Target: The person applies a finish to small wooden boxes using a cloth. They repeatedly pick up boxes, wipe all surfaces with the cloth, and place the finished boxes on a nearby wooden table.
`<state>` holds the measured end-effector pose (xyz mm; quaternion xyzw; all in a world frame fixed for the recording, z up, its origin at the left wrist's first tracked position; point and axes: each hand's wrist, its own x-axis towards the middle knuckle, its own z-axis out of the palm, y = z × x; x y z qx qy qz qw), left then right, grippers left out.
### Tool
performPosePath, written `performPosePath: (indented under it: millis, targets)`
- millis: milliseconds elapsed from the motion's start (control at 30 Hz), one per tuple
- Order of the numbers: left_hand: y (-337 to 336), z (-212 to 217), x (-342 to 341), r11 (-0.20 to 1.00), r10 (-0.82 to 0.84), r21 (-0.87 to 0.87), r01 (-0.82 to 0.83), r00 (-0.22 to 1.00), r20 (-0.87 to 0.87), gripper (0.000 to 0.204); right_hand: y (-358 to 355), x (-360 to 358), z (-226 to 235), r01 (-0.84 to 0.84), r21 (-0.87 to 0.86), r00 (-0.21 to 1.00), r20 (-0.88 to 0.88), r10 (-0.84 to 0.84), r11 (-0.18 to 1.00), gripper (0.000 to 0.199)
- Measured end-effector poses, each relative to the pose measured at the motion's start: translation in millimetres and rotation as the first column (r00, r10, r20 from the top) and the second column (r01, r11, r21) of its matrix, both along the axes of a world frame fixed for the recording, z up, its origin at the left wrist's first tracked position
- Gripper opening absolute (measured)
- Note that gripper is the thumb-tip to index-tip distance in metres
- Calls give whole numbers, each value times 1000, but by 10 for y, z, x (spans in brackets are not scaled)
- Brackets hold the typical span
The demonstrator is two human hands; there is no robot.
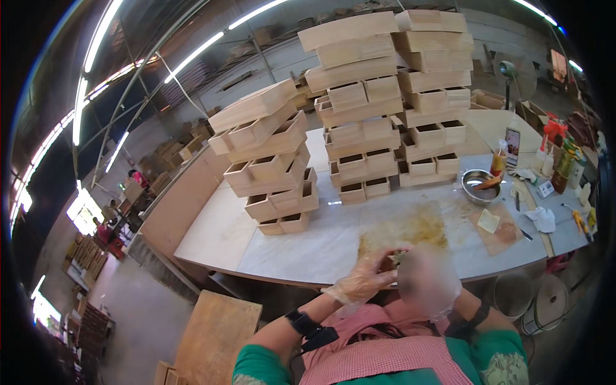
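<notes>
My left hand (364,280), in a thin clear plastic glove, is held up at the table's near edge. Its fingers curl around something small and dark greenish (398,256), too indistinct to name. Close beside it is my right hand (443,289), almost wholly covered by a grey-pink blur that hides its fingers. Just beyond both hands, a yellow-brown stain (404,231) spreads over the pale tabletop (308,250).
Tall stacks of unfinished wooden boxes (362,90) stand across the table, with a shorter leaning stack (266,167) at left. On the right are a metal bowl (471,196), a yellowish pad (488,221), a crumpled white cloth (541,219), a phone (512,146) and several bottles (564,170).
</notes>
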<state>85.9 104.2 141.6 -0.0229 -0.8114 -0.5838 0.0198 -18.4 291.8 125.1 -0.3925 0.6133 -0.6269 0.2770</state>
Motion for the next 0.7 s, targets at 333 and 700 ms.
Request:
performPosePath:
  millis: [333, 700]
  targets:
    - [380, 0, -946, 839, -281, -448, 309, 951, 131, 45, 751, -595, -690, 136, 104, 912, 376, -166, 985, 35]
    - [-2194, 3019, -1689, -300, 88, -685, -664, 696, -713, 35, 1305, -601, -645, 568, 107, 807, 123, -578, 816, 34]
